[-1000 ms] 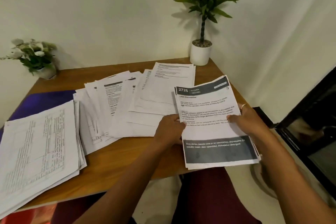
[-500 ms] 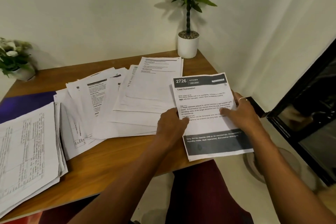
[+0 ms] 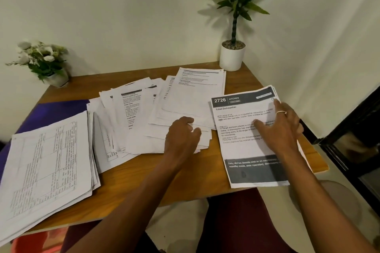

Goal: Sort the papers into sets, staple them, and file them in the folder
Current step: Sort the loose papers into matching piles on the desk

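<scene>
A printed paper set headed "2726 Kitchen, Load Dishwasher" (image 3: pixel 244 150) lies at the table's right end, its lower part hanging over the front edge. My right hand (image 3: pixel 281 129) presses flat on it with fingers spread. My left hand (image 3: pixel 182 135) rests with bent fingers on the near edge of a fanned spread of loose papers (image 3: pixel 141 117) in the middle of the table. A thick stack of papers with tables (image 3: pixel 45 166) sits at the left, partly covering a purple folder (image 3: pixel 51 113). No stapler is in view.
The wooden table (image 3: pixel 144 183) stands in a corner against white walls. A tall plant in a white pot (image 3: pixel 232 57) occupies the far right corner, and a small flower pot (image 3: pixel 53 76) the far left. A dark frame (image 3: pixel 353 139) is to the right.
The dishwasher set went from held in both hands to lying on the table. My left hand let go of it and moved left onto the spread papers; my right hand flattened on the set.
</scene>
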{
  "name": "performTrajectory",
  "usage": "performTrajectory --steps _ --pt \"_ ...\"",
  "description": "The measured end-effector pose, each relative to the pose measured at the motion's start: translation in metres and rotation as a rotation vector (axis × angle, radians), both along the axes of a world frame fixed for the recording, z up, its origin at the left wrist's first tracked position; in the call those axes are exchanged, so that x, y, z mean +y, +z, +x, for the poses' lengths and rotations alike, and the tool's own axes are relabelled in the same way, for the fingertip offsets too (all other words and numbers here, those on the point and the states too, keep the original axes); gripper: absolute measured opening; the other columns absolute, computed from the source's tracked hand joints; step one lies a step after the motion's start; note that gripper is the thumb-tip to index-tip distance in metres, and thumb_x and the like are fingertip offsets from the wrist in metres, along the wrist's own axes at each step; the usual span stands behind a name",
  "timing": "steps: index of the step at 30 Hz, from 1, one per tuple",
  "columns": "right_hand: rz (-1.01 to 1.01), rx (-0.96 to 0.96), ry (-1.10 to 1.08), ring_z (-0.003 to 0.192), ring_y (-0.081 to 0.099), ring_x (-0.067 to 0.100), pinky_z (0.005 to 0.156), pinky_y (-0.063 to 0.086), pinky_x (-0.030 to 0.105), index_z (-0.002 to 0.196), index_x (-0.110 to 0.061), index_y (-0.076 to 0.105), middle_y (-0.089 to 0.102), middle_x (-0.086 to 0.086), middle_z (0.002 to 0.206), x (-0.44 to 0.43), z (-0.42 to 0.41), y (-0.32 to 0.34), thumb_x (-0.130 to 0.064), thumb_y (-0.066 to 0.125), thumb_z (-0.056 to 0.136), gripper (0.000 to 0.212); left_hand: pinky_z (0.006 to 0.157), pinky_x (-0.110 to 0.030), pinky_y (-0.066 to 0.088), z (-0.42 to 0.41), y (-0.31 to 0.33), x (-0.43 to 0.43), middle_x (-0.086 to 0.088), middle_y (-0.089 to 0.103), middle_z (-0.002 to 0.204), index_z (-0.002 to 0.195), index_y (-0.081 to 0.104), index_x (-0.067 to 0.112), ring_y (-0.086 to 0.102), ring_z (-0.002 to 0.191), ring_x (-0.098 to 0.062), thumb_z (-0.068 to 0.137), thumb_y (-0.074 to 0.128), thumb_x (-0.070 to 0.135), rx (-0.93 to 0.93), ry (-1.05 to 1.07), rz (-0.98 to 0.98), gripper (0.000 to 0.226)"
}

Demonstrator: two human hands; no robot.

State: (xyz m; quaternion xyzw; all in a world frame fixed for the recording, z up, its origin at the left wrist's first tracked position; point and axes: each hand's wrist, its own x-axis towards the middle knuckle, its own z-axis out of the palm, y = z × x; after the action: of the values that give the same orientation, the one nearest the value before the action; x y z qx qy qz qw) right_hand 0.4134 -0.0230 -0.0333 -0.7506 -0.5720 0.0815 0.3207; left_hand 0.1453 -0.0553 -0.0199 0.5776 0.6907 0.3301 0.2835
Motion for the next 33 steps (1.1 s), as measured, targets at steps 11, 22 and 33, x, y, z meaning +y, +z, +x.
performTrajectory --steps 11,22,33 --pt "0.203 -0.110 0.133 0.153 0.016 0.031 0.121 0.005 0.058 0.144 -0.024 0.049 0.029 0.007 0.164 -0.007 -0.049 -0.011 -0.040 0.079 0.082 0.070 0.102 -0.047 0.051 -0.082 -0.009 0.070 -0.005 0.064 0.133 0.123 0.069 0.019 0.059 0.121 -0.026 0.097 0.060 0.042 0.225 0.171 0.042 0.036" --pt "0.413 0.104 0.416 0.130 0.042 0.006 0.110 0.035 0.038 0.113 -0.023 0.071 0.058 -0.007 0.133 -0.006 -0.095 -0.014 -0.014 0.077 0.086 0.029 0.102 -0.043 0.046 -0.068 -0.005 0.113 -0.008 0.064 0.136 0.135 0.061 0.014 0.061 0.122 -0.030 0.090 0.072 0.050 0.323 0.148 -0.053 0.060" --pt "0.082 0.219 0.505 0.112 0.055 0.008 0.093 0.048 0.023 0.109 -0.028 0.071 0.061 -0.012 0.113 0.005 -0.113 -0.014 -0.014 0.066 0.092 0.022 0.076 -0.029 0.042 -0.076 0.004 0.113 -0.008 0.074 0.106 0.103 0.072 0.011 0.058 0.077 -0.014 0.099 0.064 0.030 0.071 0.283 0.012 0.021"
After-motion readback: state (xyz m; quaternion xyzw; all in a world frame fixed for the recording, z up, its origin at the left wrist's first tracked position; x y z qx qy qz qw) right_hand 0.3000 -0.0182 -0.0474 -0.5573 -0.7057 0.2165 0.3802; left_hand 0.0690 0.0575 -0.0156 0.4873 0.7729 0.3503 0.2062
